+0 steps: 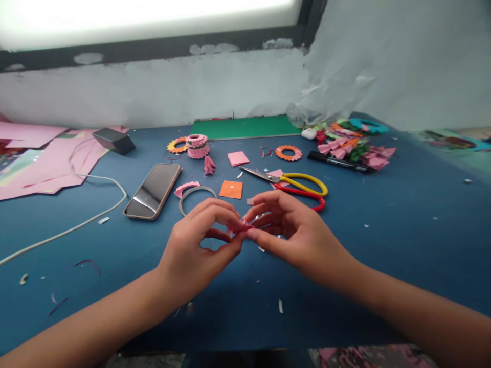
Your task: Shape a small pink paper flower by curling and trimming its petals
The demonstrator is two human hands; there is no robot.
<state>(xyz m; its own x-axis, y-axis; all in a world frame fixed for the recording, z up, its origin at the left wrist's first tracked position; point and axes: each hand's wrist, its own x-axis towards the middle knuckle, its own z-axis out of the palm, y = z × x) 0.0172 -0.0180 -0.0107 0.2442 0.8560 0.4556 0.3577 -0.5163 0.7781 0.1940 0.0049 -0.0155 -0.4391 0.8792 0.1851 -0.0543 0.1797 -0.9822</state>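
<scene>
A small piece of folded pink paper [238,228] is held over the near middle of the blue table. My left hand [201,245] pinches it between thumb and fingertips. From the other side my right hand [297,235] grips its edge with the thumb and curled fingers, while the index finger is raised off it. Most of the paper is hidden by my fingertips. Just beyond my hands lie an orange paper square [231,189], a grey ring [192,196] partly behind my left hand, and scissors [284,180] with one yellow and one red handle.
A phone [153,191], a white cable [95,177] and a dark block [114,141] lie to the left, near pink sheets [49,168]. Farther back are stacked pink rings [197,147], an orange ring [288,153], a black marker [339,162] and a heap of folded paper pieces [345,143].
</scene>
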